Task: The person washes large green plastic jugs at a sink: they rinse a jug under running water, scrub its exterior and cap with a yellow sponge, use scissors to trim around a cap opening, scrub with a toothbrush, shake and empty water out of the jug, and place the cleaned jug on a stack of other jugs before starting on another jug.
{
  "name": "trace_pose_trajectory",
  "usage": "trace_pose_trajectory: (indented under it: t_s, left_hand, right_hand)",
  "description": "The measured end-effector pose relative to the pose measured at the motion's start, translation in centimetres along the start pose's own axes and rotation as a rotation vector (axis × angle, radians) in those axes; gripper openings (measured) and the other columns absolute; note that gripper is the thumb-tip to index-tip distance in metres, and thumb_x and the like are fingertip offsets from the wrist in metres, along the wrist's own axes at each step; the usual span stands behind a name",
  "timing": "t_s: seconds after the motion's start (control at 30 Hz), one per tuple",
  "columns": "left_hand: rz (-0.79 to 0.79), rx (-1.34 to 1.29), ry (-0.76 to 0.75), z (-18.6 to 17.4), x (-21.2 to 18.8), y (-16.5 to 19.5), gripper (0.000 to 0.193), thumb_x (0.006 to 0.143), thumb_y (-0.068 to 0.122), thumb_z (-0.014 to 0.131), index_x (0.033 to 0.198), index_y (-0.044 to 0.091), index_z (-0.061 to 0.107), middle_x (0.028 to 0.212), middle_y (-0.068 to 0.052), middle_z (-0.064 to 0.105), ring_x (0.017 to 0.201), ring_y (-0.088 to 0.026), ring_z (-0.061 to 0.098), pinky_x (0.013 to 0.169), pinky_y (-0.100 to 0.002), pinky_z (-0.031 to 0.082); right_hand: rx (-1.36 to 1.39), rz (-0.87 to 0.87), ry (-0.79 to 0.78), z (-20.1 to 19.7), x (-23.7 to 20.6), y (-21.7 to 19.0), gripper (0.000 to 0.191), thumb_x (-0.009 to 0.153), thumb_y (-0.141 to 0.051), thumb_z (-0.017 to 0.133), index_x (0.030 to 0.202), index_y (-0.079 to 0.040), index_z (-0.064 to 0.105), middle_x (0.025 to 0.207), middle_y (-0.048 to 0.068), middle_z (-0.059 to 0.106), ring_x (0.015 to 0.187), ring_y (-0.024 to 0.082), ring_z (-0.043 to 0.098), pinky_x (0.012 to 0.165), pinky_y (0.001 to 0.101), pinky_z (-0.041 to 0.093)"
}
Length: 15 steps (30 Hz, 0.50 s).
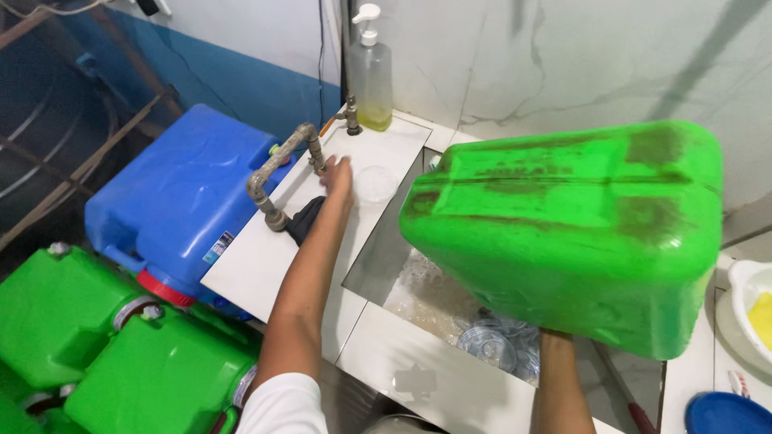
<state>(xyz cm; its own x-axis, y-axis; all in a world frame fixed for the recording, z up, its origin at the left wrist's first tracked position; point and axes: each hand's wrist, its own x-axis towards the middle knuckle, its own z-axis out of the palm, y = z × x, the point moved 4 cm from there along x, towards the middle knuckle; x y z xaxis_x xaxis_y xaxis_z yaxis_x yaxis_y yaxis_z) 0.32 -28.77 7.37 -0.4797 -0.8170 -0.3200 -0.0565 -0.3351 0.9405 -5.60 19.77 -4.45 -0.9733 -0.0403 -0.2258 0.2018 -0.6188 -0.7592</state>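
At the far left, two green cans point(96, 345) lie on their sides below the desk point(257, 257), and a blue can point(181, 193) rests tilted above them, its red cap point(165, 288) pointing down. A grey tap point(277, 173) bends over the white desk beside the blue can. The left arm stretches along the desk, and the left hand point(338, 175) reaches to the foot of the tap, fingers laid loosely against it; how far they close I cannot tell. A dark cloth point(304, 219) lies under the forearm, and a clear lid point(375, 183) sits just right of the hand. A soap bottle point(371, 80) with a pump stands at the wall behind. Further right, a big green can point(571, 229) hangs tilted over the sink point(382, 257), where foamy water and clear lids point(494, 345) lie. The right hand point(555, 336) holds this can from beneath, mostly hidden by it. At the right edge are a white bowl point(744, 297) and a blue lid point(724, 414).
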Motion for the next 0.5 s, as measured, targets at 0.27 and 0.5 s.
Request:
trace_pose_trajectory:
  t_s: [0.27, 0.5]
  left_hand:
    - [-0.117, -0.64, -0.117, -1.1, 2.0, 3.9, 0.01, 0.085, 0.01, 0.061, 0.087, 0.004, 0.053, 0.069, -0.008, 0.049, 0.054, -0.018, 0.053, 0.054, -0.035, 0.057]
    - [0.139, -0.378, -0.249, -1.5, 1.7, 4.7, 0.014, 0.086, 0.009, 0.05, 0.08, 0.008, 0.038, 0.067, -0.007, 0.045, 0.045, -0.017, 0.046, 0.039, -0.031, 0.042]
  right_hand:
    - [-0.014, 0.038, 0.013, 0.4, -1.2, 0.7, 0.046, 0.107, -0.035, 0.059, 0.13, 0.004, 0.069, 0.122, 0.028, 0.069, 0.107, 0.044, 0.07, 0.081, 0.046, 0.057]
    - [-0.02, 0.022, 0.025, -0.1, -1.3, 0.4, 0.045, 0.108, -0.035, 0.058, 0.129, 0.003, 0.069, 0.122, 0.027, 0.07, 0.106, 0.042, 0.071, 0.08, 0.0456, 0.058]
